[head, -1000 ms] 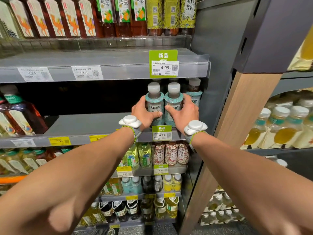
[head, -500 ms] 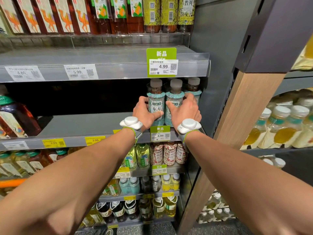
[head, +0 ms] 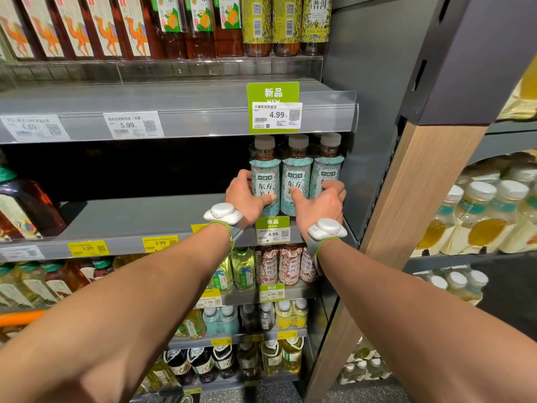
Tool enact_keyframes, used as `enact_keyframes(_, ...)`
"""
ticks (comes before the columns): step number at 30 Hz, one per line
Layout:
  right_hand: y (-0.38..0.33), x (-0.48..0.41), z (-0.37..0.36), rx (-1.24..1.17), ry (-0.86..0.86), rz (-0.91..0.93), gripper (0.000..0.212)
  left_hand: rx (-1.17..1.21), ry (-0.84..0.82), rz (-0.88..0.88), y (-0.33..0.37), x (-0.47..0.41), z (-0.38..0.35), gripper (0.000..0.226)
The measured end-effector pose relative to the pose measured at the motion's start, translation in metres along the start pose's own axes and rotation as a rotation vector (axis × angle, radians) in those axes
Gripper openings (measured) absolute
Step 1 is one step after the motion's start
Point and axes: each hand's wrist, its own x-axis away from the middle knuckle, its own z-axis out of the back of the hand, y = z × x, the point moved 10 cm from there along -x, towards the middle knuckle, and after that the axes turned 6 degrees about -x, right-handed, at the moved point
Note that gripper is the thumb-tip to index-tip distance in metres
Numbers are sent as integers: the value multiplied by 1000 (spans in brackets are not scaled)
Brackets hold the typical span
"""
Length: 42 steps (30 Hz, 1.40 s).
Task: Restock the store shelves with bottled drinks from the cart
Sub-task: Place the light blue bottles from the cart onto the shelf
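Our left hand (head: 247,199) grips the teal-labelled grey-capped plastic tea bottle (head: 265,175), our right hand (head: 319,205) grips its middle twin bottle (head: 296,173). Both stand upright, side by side, at the front right of the grey metal shelf (head: 130,222).

Three bottles (head: 295,170) stand abreast at the right end of the shelf (head: 139,219) (price tag (head: 272,231) on its front edge).

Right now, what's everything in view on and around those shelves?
teal tea bottles: three, grey caps, middle shelf's right end
camel-label bottles: several, dark brown, top shelf left
yellow-green label bottles: three, top shelf right
dark bottle: one, green cap, middle shelf's left end
red-patterned bottles: three, shelf below
pale yellow bottles: many, right-hand rack
green price tags: three, shelf edges
left hand: grips leftmost teal bottle
right hand: grips the middle one
wrist devices: two, white
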Motion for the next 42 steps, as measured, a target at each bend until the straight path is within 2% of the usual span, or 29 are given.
enact_keyframes(4, -2, -2, -7, 16, -121, 109, 59, 4, 17, 14, 2, 0, -2, 65)
enact_keyframes(10, -25, -8, -12, 63, -135, 173, 70, -8, 4, 21, 2, -1, 0, 65)
enact_keyframes(16, -24, -13, -18, 105, -166, 150, 60, 11, -14, 29, 4, 1, 4, 62)
enact_keyframes(22, -26, -8, -19, 128, -179, 187, 57, 128, -21, 95, 1, 3, 9, 57)
enact_keyframes(28, -28, -5, -20, 126, -179, 154, 73, 158, -23, 122, 0, 6, 10, 52)
enact_keyframes(35, -27, -9, -26, 180, -194, 168, 59, 160, -26, 130, 0, 5, 10, 55)
enact_keyframes(42, -25, -7, -25, 190, -199, 207, 58, 151, -22, 152, 2, 11, 11, 53)
